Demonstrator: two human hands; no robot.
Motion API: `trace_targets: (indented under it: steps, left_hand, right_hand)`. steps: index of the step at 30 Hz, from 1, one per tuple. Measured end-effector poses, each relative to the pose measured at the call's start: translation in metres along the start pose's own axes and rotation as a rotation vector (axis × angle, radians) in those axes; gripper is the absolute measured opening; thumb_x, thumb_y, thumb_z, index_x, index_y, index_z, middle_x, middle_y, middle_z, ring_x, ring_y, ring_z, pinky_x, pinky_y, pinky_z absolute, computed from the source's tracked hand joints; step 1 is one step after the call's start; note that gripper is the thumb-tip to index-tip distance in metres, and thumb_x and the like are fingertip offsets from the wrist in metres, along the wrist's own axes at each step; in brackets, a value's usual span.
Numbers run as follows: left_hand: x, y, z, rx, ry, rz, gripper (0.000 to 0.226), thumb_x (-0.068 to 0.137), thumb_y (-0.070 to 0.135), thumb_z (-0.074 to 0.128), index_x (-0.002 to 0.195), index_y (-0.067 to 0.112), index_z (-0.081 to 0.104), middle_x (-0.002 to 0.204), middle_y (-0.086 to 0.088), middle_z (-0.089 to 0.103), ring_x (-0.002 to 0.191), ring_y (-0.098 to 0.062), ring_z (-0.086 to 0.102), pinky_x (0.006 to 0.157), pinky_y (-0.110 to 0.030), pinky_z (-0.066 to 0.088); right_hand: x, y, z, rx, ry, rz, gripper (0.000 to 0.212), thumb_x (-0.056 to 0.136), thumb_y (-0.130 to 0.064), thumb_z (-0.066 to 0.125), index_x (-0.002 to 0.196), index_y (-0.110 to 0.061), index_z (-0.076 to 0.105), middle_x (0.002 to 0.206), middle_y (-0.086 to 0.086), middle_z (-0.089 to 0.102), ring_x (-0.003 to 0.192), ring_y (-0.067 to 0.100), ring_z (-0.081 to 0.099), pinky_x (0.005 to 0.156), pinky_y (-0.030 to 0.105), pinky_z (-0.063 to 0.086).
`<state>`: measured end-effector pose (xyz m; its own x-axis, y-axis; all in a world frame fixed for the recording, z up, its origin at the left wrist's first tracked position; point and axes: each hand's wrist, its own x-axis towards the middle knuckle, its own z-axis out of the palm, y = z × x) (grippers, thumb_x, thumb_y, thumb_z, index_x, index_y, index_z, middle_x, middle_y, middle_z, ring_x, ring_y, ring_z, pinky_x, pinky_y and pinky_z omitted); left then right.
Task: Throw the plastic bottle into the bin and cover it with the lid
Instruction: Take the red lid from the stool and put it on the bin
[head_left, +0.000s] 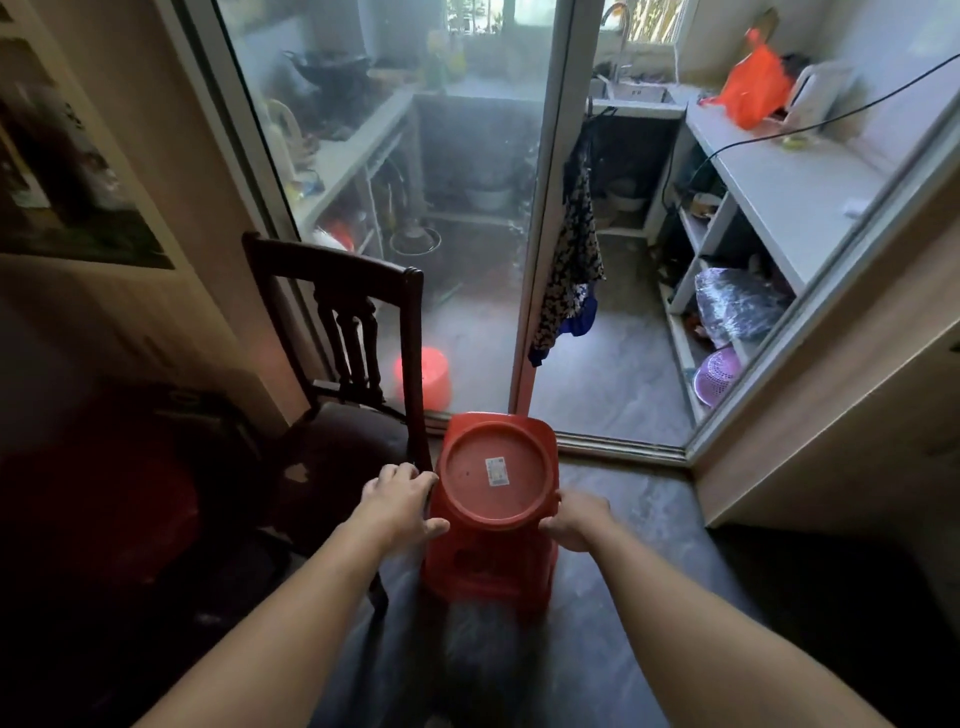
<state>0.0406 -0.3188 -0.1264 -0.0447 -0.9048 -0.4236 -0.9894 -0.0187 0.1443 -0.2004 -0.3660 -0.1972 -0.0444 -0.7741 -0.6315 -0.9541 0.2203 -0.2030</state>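
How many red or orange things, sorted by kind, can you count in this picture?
Red bin: 1
Red lid: 1
Red bucket behind the glass: 1
Orange bag on the counter: 1
Total: 4

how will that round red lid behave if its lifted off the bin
The red lid looks like thin moulded plastic, so probably light and fairly stiff. It is tilted on the red bin, so it may slide. The left hand and right hand hold opposite rims.
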Motion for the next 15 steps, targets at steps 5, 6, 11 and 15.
trace_targets:
  steps: [5,6,11,15]
  left_hand:
    - [0.031,-0.012,0.001,0.026,-0.02,0.052,0.072,0.083,0.056,0.058,0.143,0.025,0.036,0.145,-0.005,0.039,0.136,-0.026,0.032,0.111,-0.041,0.03]
    - [0.038,-0.014,0.001,0.031,-0.021,0.059,0.073,0.082,0.057,0.058,0.144,0.025,0.035,0.145,-0.005,0.039,0.136,-0.026,0.031,0.111,-0.042,0.03]
    - [0.072,-0.017,0.004,0.028,-0.055,0.067,0.074,0.082,0.057,0.058,0.145,0.027,0.032,0.147,-0.006,0.037,0.138,-0.027,0.03,0.113,-0.043,0.028]
    - [0.104,-0.01,0.007,0.035,-0.091,0.065,0.075,0.083,0.057,0.057,0.146,0.027,0.03,0.147,-0.006,0.036,0.137,-0.027,0.03,0.112,-0.043,0.028]
  right_hand:
    - [0.009,-0.01,0.004,0.032,0.004,0.066,0.063,0.071,-0.04,0.051,0.132,-0.025,0.056,0.137,0.008,0.059,0.128,0.034,0.051,0.104,0.041,0.047]
    - [0.011,-0.012,0.004,0.035,0.012,0.079,0.061,0.075,-0.038,0.053,0.134,-0.023,0.055,0.138,0.008,0.058,0.129,0.034,0.051,0.105,0.041,0.046]
    - [0.029,-0.01,0.009,0.041,-0.028,0.143,0.058,0.081,-0.038,0.057,0.136,-0.02,0.054,0.14,0.007,0.057,0.13,0.032,0.05,0.105,0.044,0.044]
    - [0.054,-0.008,0.006,0.033,-0.071,0.157,0.055,0.083,-0.036,0.057,0.136,-0.019,0.053,0.139,0.007,0.058,0.131,0.032,0.049,0.104,0.042,0.044]
